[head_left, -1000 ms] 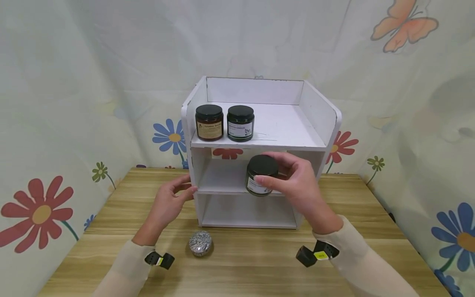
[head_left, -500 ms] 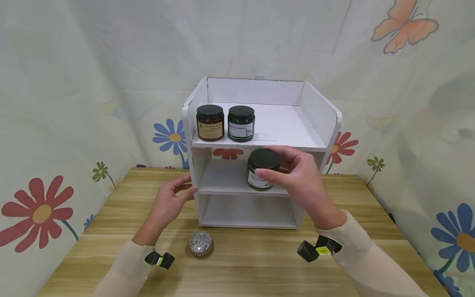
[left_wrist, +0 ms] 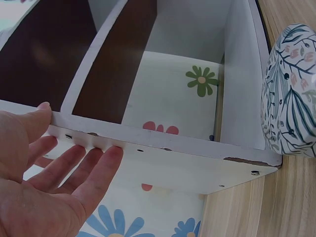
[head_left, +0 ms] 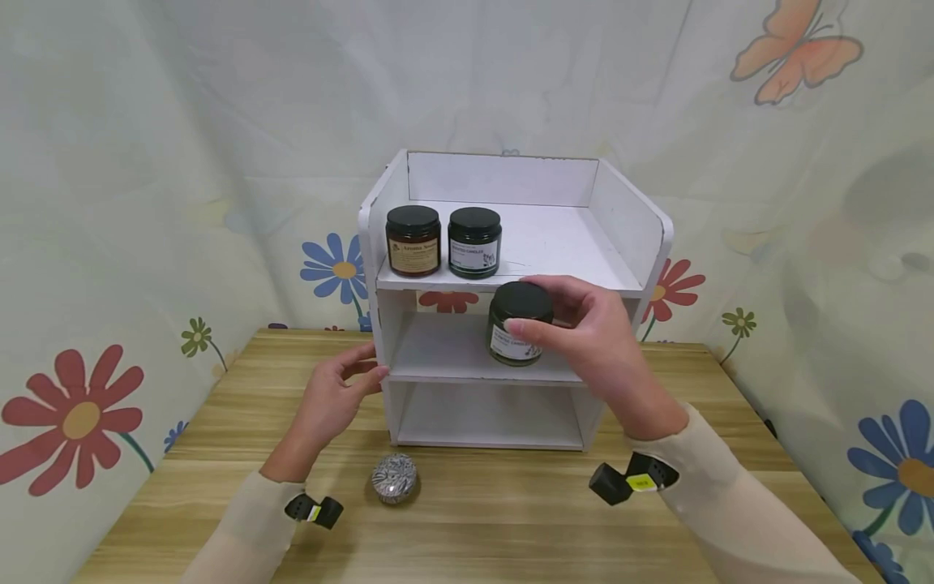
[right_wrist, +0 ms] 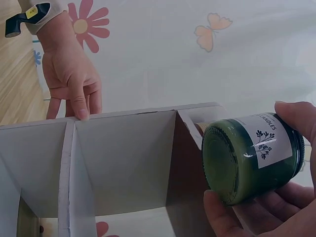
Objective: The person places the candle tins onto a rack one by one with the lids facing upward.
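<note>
My right hand (head_left: 598, 349) holds a dark green candle jar (head_left: 514, 345) with a black lid, thumb on the label side and fingers behind it. It hangs in front of the white shelf unit (head_left: 503, 289), below the top board's front edge. In the right wrist view the same candle jar (right_wrist: 234, 160) shows its base and white label. My left hand (head_left: 336, 401) touches the unit's left side; in the left wrist view the thumb (left_wrist: 39, 121) rests at the front edge, with straight fingers against the outer panel.
On the top board stand an amber candle jar (head_left: 413, 243) and a green candle jar (head_left: 474, 243), side by side at the left. A small round patterned tin (head_left: 395, 478) sits on the wooden table (head_left: 511, 519) before the unit. A flowered cloth (head_left: 277, 146) hangs behind.
My right hand has raised the candle jar a little and moved it slightly right, toward the top board's edge. The left hand has stayed at the unit's side.
</note>
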A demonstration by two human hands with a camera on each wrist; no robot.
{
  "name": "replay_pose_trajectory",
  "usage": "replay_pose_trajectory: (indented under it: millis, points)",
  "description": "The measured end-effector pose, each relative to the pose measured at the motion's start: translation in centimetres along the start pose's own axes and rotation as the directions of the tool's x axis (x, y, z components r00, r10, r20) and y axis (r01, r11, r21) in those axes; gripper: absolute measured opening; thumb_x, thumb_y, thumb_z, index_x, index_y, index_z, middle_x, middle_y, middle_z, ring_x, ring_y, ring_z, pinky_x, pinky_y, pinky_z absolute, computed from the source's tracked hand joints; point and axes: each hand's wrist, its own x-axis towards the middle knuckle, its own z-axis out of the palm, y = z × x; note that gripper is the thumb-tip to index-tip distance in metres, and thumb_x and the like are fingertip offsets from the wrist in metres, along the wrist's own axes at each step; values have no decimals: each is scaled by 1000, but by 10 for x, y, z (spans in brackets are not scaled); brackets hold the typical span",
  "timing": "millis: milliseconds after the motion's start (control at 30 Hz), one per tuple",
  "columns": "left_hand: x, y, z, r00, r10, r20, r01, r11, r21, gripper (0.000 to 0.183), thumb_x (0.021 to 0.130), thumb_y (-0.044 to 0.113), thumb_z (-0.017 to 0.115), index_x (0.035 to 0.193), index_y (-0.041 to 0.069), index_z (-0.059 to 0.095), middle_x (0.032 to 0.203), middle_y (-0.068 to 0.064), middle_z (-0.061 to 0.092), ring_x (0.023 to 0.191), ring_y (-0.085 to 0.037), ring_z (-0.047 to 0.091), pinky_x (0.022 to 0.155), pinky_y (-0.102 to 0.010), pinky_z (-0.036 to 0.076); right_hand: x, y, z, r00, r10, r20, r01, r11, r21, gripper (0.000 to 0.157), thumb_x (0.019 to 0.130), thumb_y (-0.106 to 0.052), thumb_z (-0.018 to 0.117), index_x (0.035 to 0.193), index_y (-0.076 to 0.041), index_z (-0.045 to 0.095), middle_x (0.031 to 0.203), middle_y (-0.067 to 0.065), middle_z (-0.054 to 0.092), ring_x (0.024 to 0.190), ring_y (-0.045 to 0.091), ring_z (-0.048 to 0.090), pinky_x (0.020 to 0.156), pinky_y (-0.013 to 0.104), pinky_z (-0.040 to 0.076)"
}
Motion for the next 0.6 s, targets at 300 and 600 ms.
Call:
replay_pose_trajectory:
  millis: [300,600]
  points:
    - [-1,0,0,1000,1,1,-1,1000,-5,55,97,34,71,148,19,56,147,-5,59,129,-32,61,89,-29,62,4,-8,-3,1000,20,-16,-21,999,-43,51,85,-33,85,131,-21,69,125,2,68,108,24,64,89,24,59]
    - [-1,2,-1,1000,2,7,-2,1000,-11,55,97,34,71,148,19,56,147,-6,58,130,-32,61,89,-29,62,8,-10,-7,999,23,-41,-25,997,-70,52,84,-38,86,132,-24,69,124,1,70,106,23,65,90,29,58]
